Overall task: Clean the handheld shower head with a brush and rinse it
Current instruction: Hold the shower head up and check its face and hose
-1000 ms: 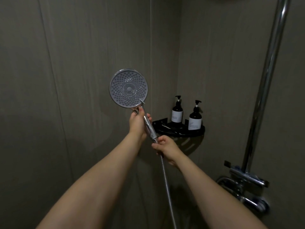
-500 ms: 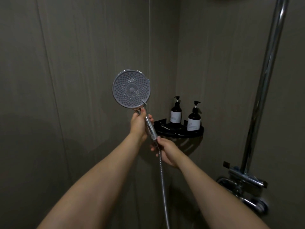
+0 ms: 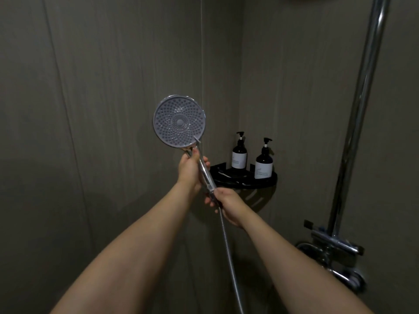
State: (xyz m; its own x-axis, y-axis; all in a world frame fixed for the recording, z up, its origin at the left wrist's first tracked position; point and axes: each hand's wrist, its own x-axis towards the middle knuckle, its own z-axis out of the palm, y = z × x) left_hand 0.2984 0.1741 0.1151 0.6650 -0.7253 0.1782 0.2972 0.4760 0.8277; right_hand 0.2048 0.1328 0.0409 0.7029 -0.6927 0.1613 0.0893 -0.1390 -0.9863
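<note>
Fingers (image 3: 205, 160) of left hand (image 3: 189, 169) are curling round shower head (image 3: 179, 121) handle; right hand (image 3: 229, 203) is gripping hose (image 3: 229, 252) joint just below, face tilted toward camera.

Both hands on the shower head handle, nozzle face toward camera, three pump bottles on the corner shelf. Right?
Not quite: the head view shows two pump bottles on the corner shelf, not three. The rest holds: the left hand and right hand both grip the handle of the shower head, and its nozzle face is toward the camera.
</note>
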